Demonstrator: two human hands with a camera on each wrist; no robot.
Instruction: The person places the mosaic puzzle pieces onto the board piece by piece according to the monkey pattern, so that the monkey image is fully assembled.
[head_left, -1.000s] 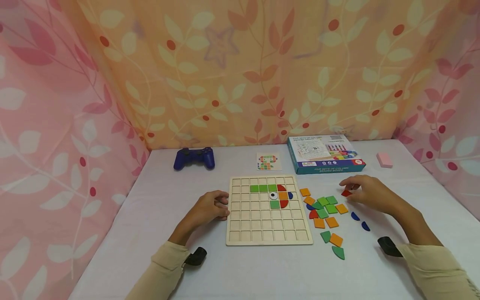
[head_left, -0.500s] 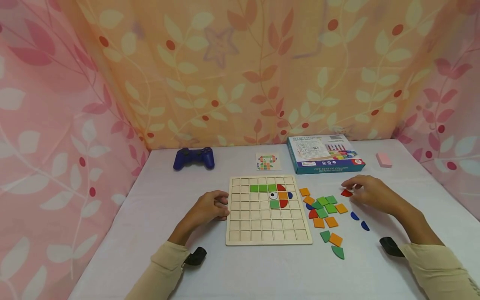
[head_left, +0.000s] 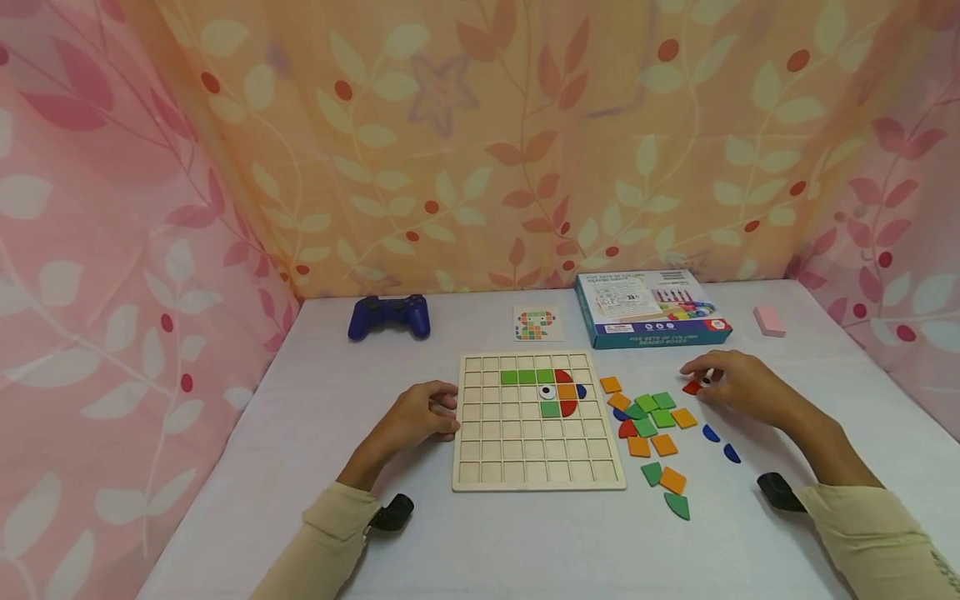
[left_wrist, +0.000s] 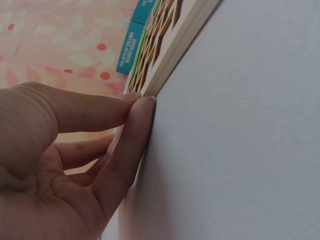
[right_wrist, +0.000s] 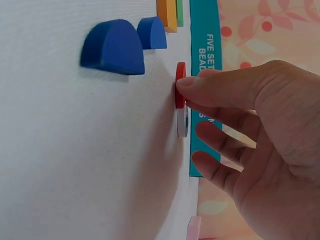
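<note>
A square wooden grid board (head_left: 525, 427) lies mid-table, with green, orange, red and blue pieces and a round eye piece in its upper right cells. My left hand (head_left: 412, 415) holds the board's left edge, thumb and a fingertip meeting at it in the left wrist view. On the right, my right hand (head_left: 742, 385) pinches a red quarter-round piece (right_wrist: 180, 97) with the thumb on its face. A white round eye piece (right_wrist: 182, 124) stands right beside the red one, under the fingers. Two blue half-round pieces (right_wrist: 115, 47) lie nearby.
Several loose orange squares (head_left: 663, 444), green pieces (head_left: 677, 506) and a red piece (head_left: 626, 428) lie right of the board. Behind are a blue game controller (head_left: 388, 317), a pattern card (head_left: 537, 323), a boxed set (head_left: 652, 308) and a pink block (head_left: 768, 321).
My right fingers have shifted slightly over the red piece, and the white eye piece now shows between them in the head view. My left hand and the board have stayed put.
</note>
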